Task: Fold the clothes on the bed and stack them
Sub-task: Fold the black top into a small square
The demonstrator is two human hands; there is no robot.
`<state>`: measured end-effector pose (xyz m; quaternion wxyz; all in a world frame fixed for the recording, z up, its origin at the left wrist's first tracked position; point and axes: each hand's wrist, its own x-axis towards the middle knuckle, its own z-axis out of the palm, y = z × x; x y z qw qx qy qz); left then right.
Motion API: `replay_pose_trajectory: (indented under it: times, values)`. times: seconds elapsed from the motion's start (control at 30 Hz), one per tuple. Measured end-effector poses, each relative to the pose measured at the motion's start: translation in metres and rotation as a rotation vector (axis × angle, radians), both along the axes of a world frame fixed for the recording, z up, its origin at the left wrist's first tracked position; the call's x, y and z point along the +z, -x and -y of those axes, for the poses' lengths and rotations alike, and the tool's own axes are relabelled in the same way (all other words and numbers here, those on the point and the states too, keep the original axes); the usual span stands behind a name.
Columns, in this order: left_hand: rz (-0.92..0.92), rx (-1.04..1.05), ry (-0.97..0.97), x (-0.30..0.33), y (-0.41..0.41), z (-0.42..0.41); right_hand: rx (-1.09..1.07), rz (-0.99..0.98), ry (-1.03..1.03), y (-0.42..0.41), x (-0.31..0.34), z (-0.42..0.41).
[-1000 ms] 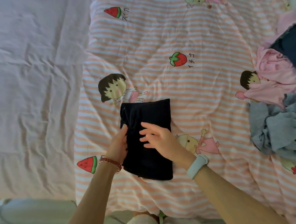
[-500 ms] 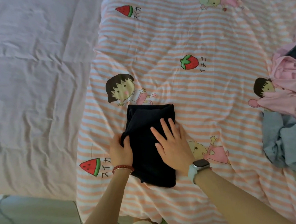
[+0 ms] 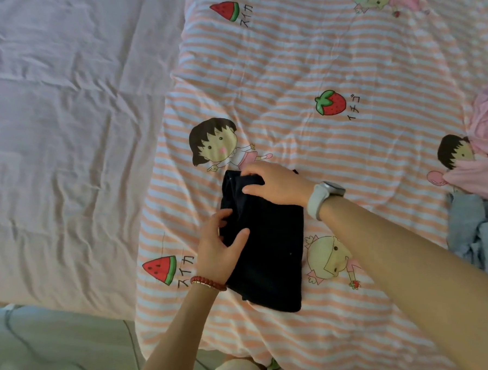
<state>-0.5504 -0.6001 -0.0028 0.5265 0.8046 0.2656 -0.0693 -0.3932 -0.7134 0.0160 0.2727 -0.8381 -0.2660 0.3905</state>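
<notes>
The folded black garment (image 3: 268,248) is lying flat on the striped cartoon quilt (image 3: 329,53), roughly center frame, w/ its long side running 12 to 6 o'clock. It's sitting btwn the dark-haired cartoon girl print (image 3: 212,144) at its 11 o'clock and the blonde one (image 3: 330,258) at its 3 o'clock.

Left hand (image 3: 219,249) w/ the red bead bracelet (image 3: 207,283) is gripping the garment's left edge at about 9 o'clock, thumb lying on top of the fabric and fingers curling at the edge, so it's pinching the cloth.

Right hand (image 3: 276,183) w/ the white smartwatch (image 3: 321,199) is resting on the top end of the garment at 12 o'clock, fingers slightly apart and bending down onto the bunched fabric there. Can't tell if it's actually grabbing or just pressing tbh.

Over at 3 o'clock on the frame's edge the unfolded stuff is piling up: pink clothes (image 3: 484,149) above, grey-blue clothes (image 3: 483,234) below, touching each other. Plain lilac sheet (image 3: 65,137) is covering the bed at 9 o'clock.
</notes>
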Motion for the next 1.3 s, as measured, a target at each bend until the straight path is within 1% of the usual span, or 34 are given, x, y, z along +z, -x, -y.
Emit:
replay_pose_trajectory:
  times: [0.07, 0.17, 0.23, 0.33, 0.37, 0.4, 0.47, 0.53, 0.6, 0.63, 0.67, 0.7, 0.73, 0.8, 0.87, 0.93, 1.0, 1.03, 1.07, 1.13, 1.17, 1.2, 1.23, 1.3]
  values:
    - [-0.024, 0.01, 0.174, 0.004, -0.01, -0.004, -0.073, -0.085, -0.184, -0.001, 0.005, 0.003]
    - [-0.122, -0.074, 0.442, 0.01, -0.025, -0.007, -0.141, -0.082, -0.286, -0.003, 0.006, 0.004]
    - [-0.149, -0.095, 0.526, 0.013, -0.026, -0.008, -0.19, -0.039, -0.307, -0.005, 0.006, 0.001]
    - [-0.196, -0.106, 0.594, 0.015, -0.015, -0.013, -0.249, 0.02, -0.333, -0.008, 0.004, -0.007]
    - [-0.239, -0.122, 0.578, 0.015, -0.01, -0.015, -0.256, 0.036, -0.331, -0.008, 0.002, -0.009]
    - [-0.285, -0.135, 0.516, 0.013, -0.006, -0.017, -0.248, 0.06, -0.312, -0.008, 0.0, -0.011]
    - [-0.375, -0.132, 0.259, 0.008, 0.001, -0.016, -0.146, 0.171, -0.175, -0.008, -0.008, -0.016]
    - [-0.456, -0.126, -0.025, 0.003, 0.006, -0.009, 0.012, 0.284, 0.036, -0.008, -0.017, -0.018]
    - [-0.529, -0.127, -0.282, 0.002, 0.011, -0.002, 0.047, 0.287, 0.149, -0.009, -0.023, -0.017]
    - [-0.554, -0.12, -0.366, 0.001, 0.014, -0.001, 0.036, 0.273, 0.164, -0.01, -0.024, -0.014]
    - [-0.571, -0.102, -0.39, 0.0, 0.016, -0.001, 0.044, 0.255, 0.178, -0.012, -0.025, -0.01]
    - [-0.6, -0.092, -0.355, -0.001, 0.016, -0.004, 0.076, 0.23, 0.204, -0.013, -0.026, -0.006]
    - [-0.632, -0.094, -0.272, -0.003, 0.016, -0.008, 0.12, 0.192, 0.235, -0.015, -0.026, -0.003]
    - [-0.641, -0.117, 0.004, -0.004, 0.012, -0.015, 0.142, 0.079, 0.266, -0.017, -0.022, 0.002]
    - [-0.579, -0.126, 0.298, 0.001, 0.011, -0.024, 0.07, -0.027, 0.219, -0.018, -0.011, 0.006]
    - [-0.54, -0.155, 0.467, 0.012, 0.011, -0.037, -0.011, -0.104, 0.16, -0.019, 0.005, 0.018]
    - [-0.482, -0.176, 0.587, 0.024, 0.009, -0.056, -0.142, -0.229, 0.072, -0.014, 0.021, 0.041]
    - [-0.432, -0.151, 0.601, 0.027, 0.006, -0.064, -0.226, -0.29, 0.03, -0.008, 0.027, 0.055]
    - [-0.371, -0.088, 0.553, 0.027, 0.002, -0.069, -0.305, -0.319, 0.006, 0.0, 0.031, 0.068]
    - [-0.278, 0.091, 0.339, 0.019, -0.01, -0.074, -0.448, -0.28, 0.031, 0.02, 0.024, 0.09]
    - [-0.276, 0.153, 0.228, 0.016, -0.016, -0.073, -0.496, -0.253, 0.066, 0.03, 0.017, 0.098]
    - [-0.306, 0.182, 0.159, 0.012, -0.02, -0.069, -0.531, -0.24, 0.102, 0.039, 0.008, 0.103]
    - [-0.351, 0.194, 0.142, 0.008, -0.019, -0.066, -0.56, -0.231, 0.126, 0.047, -0.001, 0.105]
    - [-0.437, 0.235, 0.227, 0.005, -0.01, -0.059, -0.625, -0.212, 0.124, 0.055, -0.013, 0.107]
